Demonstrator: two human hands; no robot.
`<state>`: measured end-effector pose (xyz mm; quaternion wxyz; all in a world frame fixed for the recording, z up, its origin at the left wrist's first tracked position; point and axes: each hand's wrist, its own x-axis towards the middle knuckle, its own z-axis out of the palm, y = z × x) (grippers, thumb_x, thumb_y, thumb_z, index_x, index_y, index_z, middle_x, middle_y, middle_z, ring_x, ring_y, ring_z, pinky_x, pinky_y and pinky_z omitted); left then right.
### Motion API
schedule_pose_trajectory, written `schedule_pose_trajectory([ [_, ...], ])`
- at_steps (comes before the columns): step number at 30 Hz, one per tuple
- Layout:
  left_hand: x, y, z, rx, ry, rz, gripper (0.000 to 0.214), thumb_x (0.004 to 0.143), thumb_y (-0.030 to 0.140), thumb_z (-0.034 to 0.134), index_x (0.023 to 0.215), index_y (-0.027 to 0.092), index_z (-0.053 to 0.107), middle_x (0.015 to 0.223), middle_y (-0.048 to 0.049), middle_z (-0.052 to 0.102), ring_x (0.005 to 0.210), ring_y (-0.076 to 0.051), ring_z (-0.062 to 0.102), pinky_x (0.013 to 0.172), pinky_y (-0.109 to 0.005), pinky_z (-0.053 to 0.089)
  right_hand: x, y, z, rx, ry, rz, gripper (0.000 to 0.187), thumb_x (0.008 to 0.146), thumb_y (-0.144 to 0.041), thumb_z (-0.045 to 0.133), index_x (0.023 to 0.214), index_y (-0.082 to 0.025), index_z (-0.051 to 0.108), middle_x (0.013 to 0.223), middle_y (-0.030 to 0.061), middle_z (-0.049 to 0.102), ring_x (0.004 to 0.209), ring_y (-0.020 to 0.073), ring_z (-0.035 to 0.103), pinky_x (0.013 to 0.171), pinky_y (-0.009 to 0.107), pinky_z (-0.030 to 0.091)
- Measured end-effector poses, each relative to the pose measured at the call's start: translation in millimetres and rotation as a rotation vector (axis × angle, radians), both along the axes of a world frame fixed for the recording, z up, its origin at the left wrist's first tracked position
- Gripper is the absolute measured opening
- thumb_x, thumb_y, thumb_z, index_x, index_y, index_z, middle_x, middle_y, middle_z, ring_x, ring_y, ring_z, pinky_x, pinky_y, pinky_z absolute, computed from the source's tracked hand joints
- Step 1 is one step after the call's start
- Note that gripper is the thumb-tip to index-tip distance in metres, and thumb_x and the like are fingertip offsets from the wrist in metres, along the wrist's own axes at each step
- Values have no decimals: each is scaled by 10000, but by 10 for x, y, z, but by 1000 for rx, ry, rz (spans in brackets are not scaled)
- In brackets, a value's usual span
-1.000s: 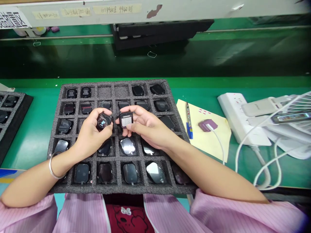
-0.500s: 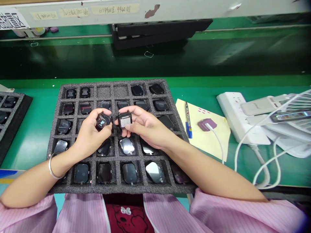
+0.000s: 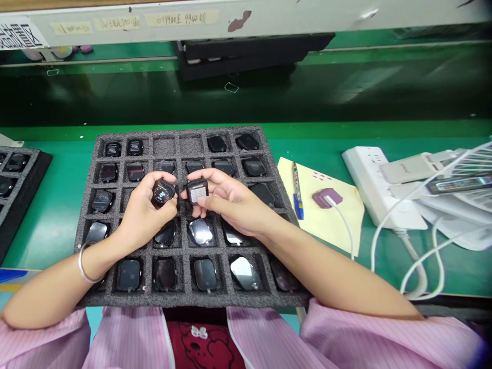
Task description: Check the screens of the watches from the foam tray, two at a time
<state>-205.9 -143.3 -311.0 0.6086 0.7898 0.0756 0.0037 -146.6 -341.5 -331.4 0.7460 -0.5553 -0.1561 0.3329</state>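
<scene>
Above the middle of a grey foam tray point(image 3: 182, 300), my left hand point(image 3: 143, 215) is closed around a black smartwatch body point(image 3: 162, 193) with a lit dial on its screen. Close beside it, my right hand point(image 3: 232, 202) grips a second smartwatch body point(image 3: 198, 191). Its screen shows a pale grid, with the thumb at the lower edge. Neither watch has a strap in view. The tray's compartments hold several dark watch bodies; two at the top left show lit text. Two compartments in the top row hold nothing. My hands hide some middle compartments.
A yellow paper point(image 3: 342, 225) right of the tray carries a pen point(image 3: 298, 192) and a purple block point(image 3: 327, 198) with a white cable. Further right are a white power strip point(image 3: 378, 187) and looped cables. Another foam tray point(image 3: 26, 205) stands at the left edge.
Both hands keep their places and their hold on the watches. The view has shifted very slightly; nothing else visibly differs.
</scene>
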Motion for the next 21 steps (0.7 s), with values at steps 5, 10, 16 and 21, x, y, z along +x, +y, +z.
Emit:
schedule_pose_trajectory([
  [5, -8, 18, -19, 8, -2, -4, 395, 743, 322, 667, 1106, 185, 594, 904, -6, 621, 850, -180, 563, 773, -327, 413, 2, 6, 8, -10, -4, 3, 461, 820, -160, 765, 1233, -217, 569, 959, -6, 723, 719, 128, 704, 656, 261, 546],
  [10, -18, 19, -31, 20, -14, 0, 400, 766, 329, 674, 1129, 186, 589, 886, -9, 616, 866, -191, 552, 786, -333, 410, -6, 1, -1, -12, -10, -5, 476, 815, -169, 765, 1243, -210, 563, 907, -17, 715, 721, 129, 700, 655, 256, 535],
  [16, -12, 26, -13, 23, -2, -5, 404, 751, 344, 665, 1114, 183, 591, 885, -8, 604, 851, -190, 546, 791, -337, 409, -5, -1, 8, -11, -14, 1, 465, 813, -177, 763, 1231, -217, 562, 887, -24, 707, 717, 131, 696, 654, 261, 534],
  [21, -7, 30, -16, 34, 10, -13, 404, 750, 344, 658, 1115, 185, 596, 863, 0, 599, 835, -185, 544, 794, -337, 405, -5, 7, 9, -10, -15, 1, 464, 817, -172, 758, 1236, -210, 561, 907, -20, 714, 714, 124, 699, 653, 255, 536],
])
